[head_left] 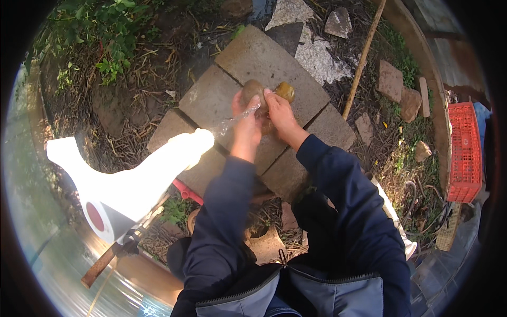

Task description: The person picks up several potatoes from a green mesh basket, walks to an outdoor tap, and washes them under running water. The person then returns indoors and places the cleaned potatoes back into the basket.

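Out in front, over grey paving slabs (203, 100), my two hands are together around a brown, rounded thing (254, 89), potato-like in shape. My left hand (246, 122) is closed on its left side, and water splashes over the fingers. My right hand (283, 114) grips it from the right, thumb toward the top. A yellow-brown, blocky thing (285, 91) shows just beyond the right fingers; whether it rests on the slab or touches the hand I cannot tell. A clear water stream (232, 120) runs from a bright white pipe (132, 179) to the hands.
A red pipe piece (187, 191) lies under the white pipe. To the right are a bamboo pole (364, 58), loose bricks (390, 80) and a red plastic crate (465, 153) by a curved wall edge. Green plants (105, 37) grow at far left.
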`<state>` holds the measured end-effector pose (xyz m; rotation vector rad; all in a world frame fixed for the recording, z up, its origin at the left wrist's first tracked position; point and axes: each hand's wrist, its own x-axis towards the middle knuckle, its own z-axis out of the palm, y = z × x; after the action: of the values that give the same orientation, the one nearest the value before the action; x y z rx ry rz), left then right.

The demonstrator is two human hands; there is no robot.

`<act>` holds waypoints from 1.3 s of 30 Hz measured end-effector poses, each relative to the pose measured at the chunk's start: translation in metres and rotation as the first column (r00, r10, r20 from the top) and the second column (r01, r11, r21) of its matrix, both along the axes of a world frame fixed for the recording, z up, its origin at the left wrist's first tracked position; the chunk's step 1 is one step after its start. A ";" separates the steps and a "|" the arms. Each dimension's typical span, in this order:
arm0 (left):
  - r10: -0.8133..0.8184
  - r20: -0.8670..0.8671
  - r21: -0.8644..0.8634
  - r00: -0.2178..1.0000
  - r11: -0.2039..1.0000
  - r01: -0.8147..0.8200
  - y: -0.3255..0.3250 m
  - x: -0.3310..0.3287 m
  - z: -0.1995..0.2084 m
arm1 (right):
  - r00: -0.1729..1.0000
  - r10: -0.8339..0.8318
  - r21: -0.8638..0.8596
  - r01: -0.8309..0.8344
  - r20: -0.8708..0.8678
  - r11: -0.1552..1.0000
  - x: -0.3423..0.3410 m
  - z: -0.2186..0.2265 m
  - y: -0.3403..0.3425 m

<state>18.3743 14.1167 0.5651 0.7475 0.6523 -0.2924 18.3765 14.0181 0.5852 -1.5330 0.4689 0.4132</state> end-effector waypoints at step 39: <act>-0.294 -0.109 -0.138 0.950 0.950 0.278 0.026 0.002 -0.006 | 0.989 0.039 0.081 -0.051 0.141 0.995 0.025 -0.007 -0.009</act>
<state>18.3761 14.1426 0.5596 0.7101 0.6406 -0.6470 18.4015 14.0096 0.5779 -1.4814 0.3048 0.3535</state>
